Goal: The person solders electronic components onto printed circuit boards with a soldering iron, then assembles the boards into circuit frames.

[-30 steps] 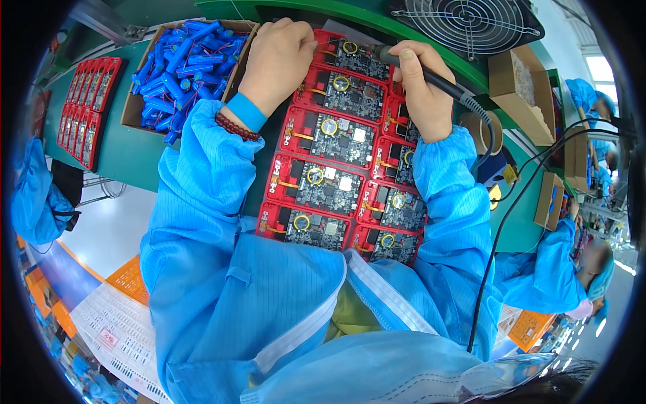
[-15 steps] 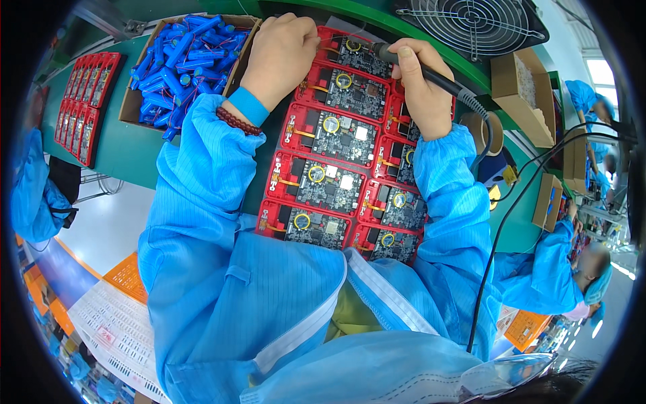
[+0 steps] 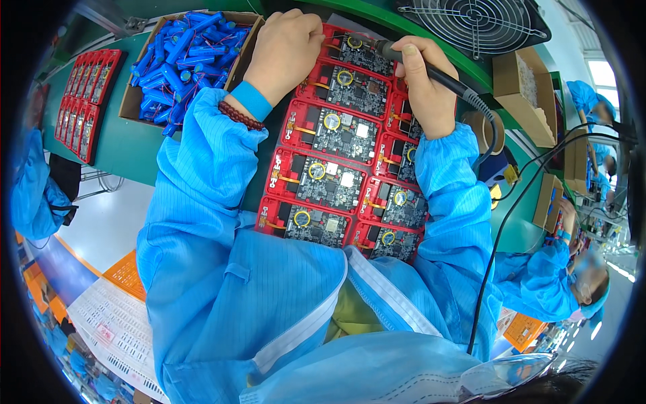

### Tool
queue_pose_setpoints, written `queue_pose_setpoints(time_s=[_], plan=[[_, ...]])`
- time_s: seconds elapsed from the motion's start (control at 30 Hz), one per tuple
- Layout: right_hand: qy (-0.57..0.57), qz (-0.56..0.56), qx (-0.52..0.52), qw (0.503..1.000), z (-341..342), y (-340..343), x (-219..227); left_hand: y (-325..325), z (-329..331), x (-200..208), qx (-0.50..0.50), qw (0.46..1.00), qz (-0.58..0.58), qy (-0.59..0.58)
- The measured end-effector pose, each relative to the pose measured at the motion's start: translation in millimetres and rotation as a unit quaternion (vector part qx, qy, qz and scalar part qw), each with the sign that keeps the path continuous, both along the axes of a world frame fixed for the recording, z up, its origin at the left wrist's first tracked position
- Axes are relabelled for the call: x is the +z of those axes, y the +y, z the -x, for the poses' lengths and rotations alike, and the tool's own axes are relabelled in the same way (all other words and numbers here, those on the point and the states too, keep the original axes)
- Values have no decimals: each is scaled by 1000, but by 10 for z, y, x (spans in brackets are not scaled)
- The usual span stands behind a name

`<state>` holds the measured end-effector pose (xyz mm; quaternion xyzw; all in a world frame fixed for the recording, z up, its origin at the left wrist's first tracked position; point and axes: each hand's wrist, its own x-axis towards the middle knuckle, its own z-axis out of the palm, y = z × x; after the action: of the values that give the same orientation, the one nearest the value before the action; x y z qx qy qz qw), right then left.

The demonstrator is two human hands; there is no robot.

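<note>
My right hand (image 3: 427, 87) is closed round the handle of a soldering iron (image 3: 447, 83), whose front end points left over the farthest circuit board (image 3: 365, 59). My left hand (image 3: 286, 54) has its fingers curled at the far left corner of the red tray (image 3: 291, 143). Those fingertips are turned away, so whatever they pinch is hidden. Two columns of dark boards sit in the tray's red frames, several bearing a round yellow-ringed part (image 3: 332, 122). The iron's tip is too small to tell whether it touches the board.
Left of my arm, a cardboard box (image 3: 124, 101) holds blue wired cells (image 3: 176, 79). Another red tray of boards (image 3: 85, 106) lies farther left. A black fan (image 3: 474, 23) and cardboard box (image 3: 517, 94) stand at far right. The iron's cable (image 3: 494, 124) bends beside my right wrist. Co-workers sit at both sides.
Both my hands have shifted very slightly, and the soldering iron stays over the same far board. At the right, a co-worker's hand and head have moved.
</note>
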<state>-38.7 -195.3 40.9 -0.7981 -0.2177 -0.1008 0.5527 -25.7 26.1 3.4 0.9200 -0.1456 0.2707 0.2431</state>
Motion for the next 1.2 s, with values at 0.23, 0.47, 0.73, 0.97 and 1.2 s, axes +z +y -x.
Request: queue_pose_setpoints(time_s=[0.23, 0.47, 0.73, 0.97, 1.2], plan=[[-6, 6, 12, 1000, -5, 23, -16, -39, -20, -11, -15, 1000, 4, -22], [2, -28, 9, 1000, 86, -14, 120, -48, 53, 143, -31, 999, 11, -12], [19, -28, 29, 999, 498, -177, 266, 41, 506, 227, -74, 994, 75, -40], [40, -9, 34, 999, 551, -118, 95, 42, 657, 130, -73, 996, 45, 1], [21, -1, 45, 999, 491, -65, 41, 49, 641, 97, -63, 997, 41, -2]])
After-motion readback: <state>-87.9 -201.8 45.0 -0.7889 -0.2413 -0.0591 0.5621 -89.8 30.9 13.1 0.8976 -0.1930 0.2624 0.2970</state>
